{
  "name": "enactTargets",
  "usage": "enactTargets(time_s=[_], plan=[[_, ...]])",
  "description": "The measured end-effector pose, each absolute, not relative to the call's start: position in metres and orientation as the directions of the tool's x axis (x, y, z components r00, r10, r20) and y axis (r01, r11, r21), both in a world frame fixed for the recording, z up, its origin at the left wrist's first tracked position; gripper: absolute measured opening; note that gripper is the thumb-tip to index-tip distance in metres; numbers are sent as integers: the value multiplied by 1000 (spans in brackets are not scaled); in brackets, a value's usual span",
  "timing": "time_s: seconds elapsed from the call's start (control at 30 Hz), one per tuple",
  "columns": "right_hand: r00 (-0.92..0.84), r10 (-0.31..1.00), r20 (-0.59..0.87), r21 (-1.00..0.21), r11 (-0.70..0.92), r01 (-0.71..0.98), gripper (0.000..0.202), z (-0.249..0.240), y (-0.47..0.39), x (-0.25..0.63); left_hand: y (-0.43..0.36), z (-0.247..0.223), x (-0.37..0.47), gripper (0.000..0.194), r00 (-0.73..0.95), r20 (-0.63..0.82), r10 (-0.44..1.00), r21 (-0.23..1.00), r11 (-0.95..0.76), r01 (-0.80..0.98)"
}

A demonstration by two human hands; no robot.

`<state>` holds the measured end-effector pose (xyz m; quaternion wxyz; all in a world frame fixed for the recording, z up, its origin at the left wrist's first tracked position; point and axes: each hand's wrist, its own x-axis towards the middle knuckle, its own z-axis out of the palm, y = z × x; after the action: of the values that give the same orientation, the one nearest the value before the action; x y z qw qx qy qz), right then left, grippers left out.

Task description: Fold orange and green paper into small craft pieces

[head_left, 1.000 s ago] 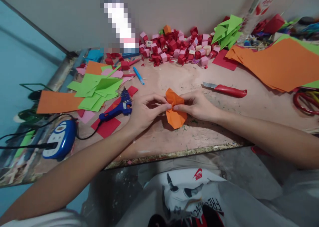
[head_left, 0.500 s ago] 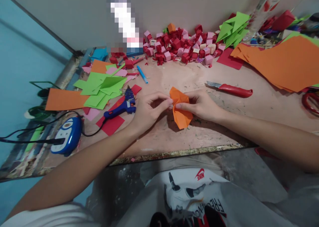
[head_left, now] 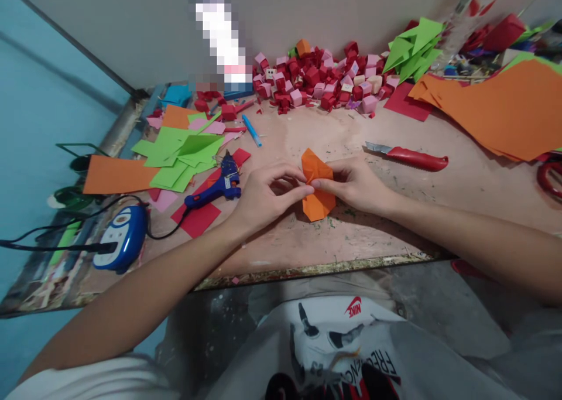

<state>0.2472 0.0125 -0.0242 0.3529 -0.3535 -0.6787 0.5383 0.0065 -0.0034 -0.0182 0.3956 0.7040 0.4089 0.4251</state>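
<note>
A folded piece of orange paper [head_left: 319, 205] is held a little above the table, between my two hands. My right hand [head_left: 357, 183] grips its right side, thumb in front and fingers behind. My left hand [head_left: 274, 192] is closed at the paper's left edge, its thumb tip on the front near the right thumb and its fingers by the edge. The paper looks creased, with angled corners at top and bottom. To the left of my left hand lies a blue glue gun [head_left: 217, 186]. A red-handled utility knife [head_left: 410, 155] rests beyond my right hand.
Small red and pink paper cubes [head_left: 318, 81] are heaped along the wall. Green sheets [head_left: 175, 154] lie at left, behind a blue power socket [head_left: 123, 239]. Orange sheets [head_left: 496, 110] and red-handled scissors [head_left: 551, 177] are at right. A blue pen [head_left: 252, 130] lies behind my hands.
My left thumb and fingers have moved right onto the orange paper's left edge, closer to the right thumb. The paper is turned slightly and looks narrower.
</note>
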Motion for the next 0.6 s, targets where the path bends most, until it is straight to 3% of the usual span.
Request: enactTargets(time_s=[0.17, 0.3, 0.6], plan=[[-410, 911, 39, -993, 82, 88, 25, -22, 11, 248, 2, -21, 5, 18, 212, 288, 934, 910, -336, 242], [-257, 963, 78, -996, 85, 14, 20, -20, 12, 248, 7, -23, 2, 21, 204, 233, 951, 938, -275, 212], [-333, 942, 34, -996, 59, 66, 20, -23, 13, 248, 7, -30, 6, 35, 309, 113, 944, 985, -148, 91]])
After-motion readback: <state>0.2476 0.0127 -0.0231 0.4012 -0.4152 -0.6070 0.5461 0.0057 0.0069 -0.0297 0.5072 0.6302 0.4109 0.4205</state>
